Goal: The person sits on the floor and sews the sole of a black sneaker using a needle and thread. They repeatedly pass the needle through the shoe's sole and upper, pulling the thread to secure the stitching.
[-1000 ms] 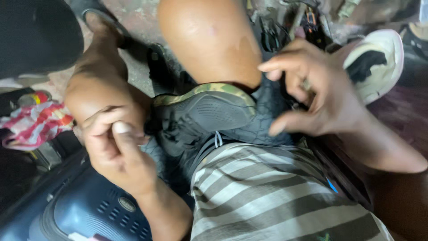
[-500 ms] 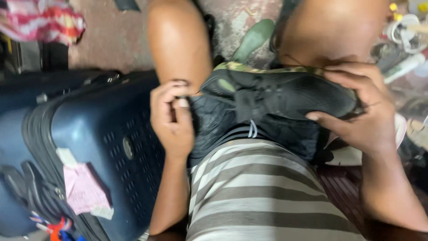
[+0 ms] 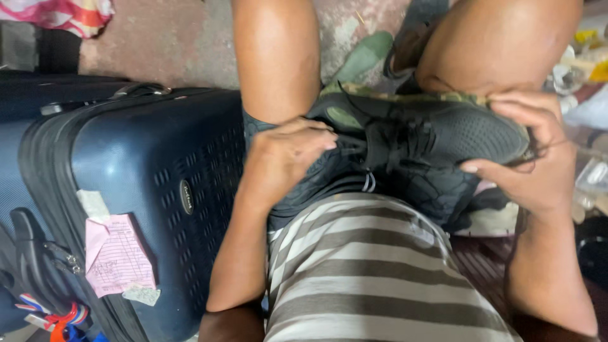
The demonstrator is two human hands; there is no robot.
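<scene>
Head view: a seated person steadies a black shoe (image 3: 437, 136) across the lap, between bare knees. The right hand (image 3: 532, 171) cups the toe end, thumb under and fingers curled over the mesh. The left hand (image 3: 285, 155) rests loosely curled at the heel end, fingertips on the collar. Laces (image 3: 380, 142) hang slack and untied, so any lacing looks unfinished. A blue suitcase (image 3: 139, 183) stands just beside the left arm.

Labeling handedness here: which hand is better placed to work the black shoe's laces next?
Probably left: left hand rests beside the laces, fingers loose. Right hand is wrapped round the shoe toe, steadying it.
</scene>
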